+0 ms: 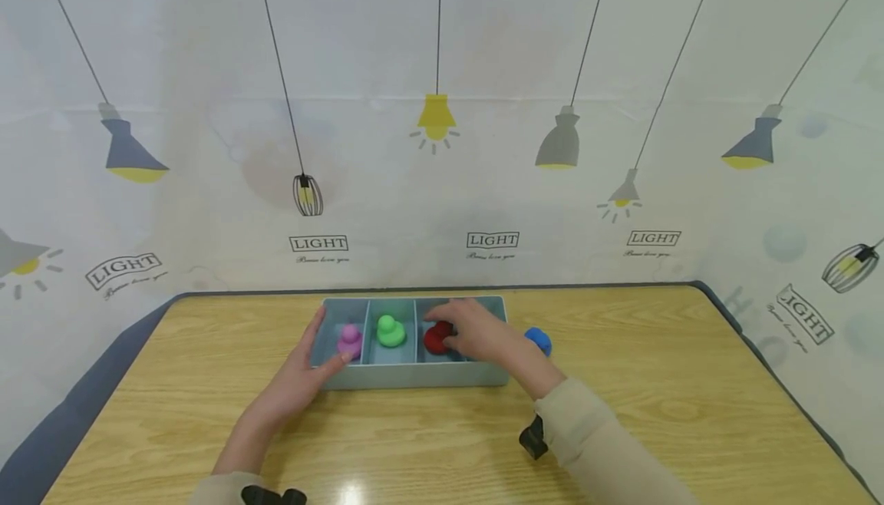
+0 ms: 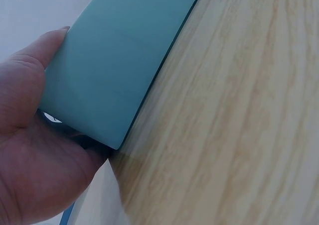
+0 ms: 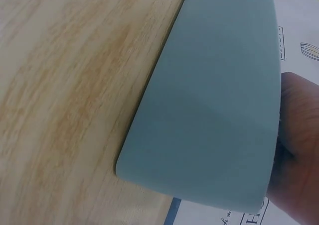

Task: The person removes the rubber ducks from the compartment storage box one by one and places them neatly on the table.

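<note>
A grey-blue divided box stands near the table's back edge. My left hand grips its left end, thumb over the front rim and fingers along the side; the left wrist view shows the thumb on the box wall. Inside, a pink toy duck sits in the leftmost compartment and a green toy duck in the one beside it. My right hand reaches into the box and pinches a red toy duck between thumb and fingers. In the right wrist view the box hides those fingertips.
A blue toy lies on the wooden table just right of the box, partly behind my right forearm. Behind the table hangs a pale backdrop printed with lamps.
</note>
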Demonstrator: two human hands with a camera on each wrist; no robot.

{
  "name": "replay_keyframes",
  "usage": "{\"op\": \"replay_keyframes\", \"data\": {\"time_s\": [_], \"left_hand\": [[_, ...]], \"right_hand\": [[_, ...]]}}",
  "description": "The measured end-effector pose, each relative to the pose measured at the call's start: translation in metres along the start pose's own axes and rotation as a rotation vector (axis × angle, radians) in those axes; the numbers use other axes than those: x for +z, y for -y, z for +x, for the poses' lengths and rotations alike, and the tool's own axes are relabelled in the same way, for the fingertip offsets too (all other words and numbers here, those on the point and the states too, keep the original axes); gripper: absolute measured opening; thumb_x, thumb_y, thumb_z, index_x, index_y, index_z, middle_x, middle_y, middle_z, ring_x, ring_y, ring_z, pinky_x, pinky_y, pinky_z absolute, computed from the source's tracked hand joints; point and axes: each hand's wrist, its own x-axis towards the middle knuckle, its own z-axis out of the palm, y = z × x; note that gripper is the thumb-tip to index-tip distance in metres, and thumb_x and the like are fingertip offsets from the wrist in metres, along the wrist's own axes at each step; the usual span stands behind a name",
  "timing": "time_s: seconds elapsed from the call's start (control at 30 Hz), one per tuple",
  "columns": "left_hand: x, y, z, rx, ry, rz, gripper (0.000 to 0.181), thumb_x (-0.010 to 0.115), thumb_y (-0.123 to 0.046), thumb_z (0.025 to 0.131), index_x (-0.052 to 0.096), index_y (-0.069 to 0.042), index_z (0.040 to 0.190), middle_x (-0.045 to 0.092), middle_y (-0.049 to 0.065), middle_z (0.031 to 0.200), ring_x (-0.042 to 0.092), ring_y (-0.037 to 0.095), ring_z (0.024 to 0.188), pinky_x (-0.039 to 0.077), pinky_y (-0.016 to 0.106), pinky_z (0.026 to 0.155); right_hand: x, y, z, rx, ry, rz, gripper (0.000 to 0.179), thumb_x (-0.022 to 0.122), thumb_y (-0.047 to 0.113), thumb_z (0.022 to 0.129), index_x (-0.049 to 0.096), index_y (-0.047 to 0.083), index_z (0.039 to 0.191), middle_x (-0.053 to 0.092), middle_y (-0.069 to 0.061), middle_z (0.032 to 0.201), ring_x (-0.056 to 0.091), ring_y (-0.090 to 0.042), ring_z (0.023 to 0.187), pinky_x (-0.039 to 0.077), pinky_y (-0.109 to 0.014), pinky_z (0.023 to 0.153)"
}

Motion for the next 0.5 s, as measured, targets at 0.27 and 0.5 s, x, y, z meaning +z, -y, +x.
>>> {"op": "replay_keyframes", "data": {"time_s": [0.27, 0.5], "left_hand": [[0.0003, 0.0032, 0.0015, 0.014, -0.007, 0.017, 0.096, 0.065, -0.037, 0.102, -0.005, -0.025, 0.166, -0.001, 0.019, 0.170, 0.002, 0.050, 0.152, 0.007, 0.068, 0.119], [0.0004, 0.0042, 0.0014, 0.016, -0.011, 0.008, 0.095, 0.064, -0.039, 0.102, -0.004, -0.026, 0.166, -0.002, 0.019, 0.171, 0.001, 0.049, 0.152, 0.006, 0.068, 0.119]], "right_hand": [[0.0021, -0.0007, -0.0021, 0.001, -0.018, 0.005, 0.041, 0.072, 0.000, 0.093, 0.068, 0.006, 0.133, 0.068, -0.010, 0.127, 0.062, -0.027, 0.108, 0.053, -0.041, 0.091], [0.0029, 0.0035, -0.0017, 0.007, -0.016, -0.010, 0.042, 0.069, -0.009, 0.089, 0.070, 0.004, 0.129, 0.069, -0.010, 0.127, 0.061, -0.032, 0.114, 0.050, -0.046, 0.101]]}}
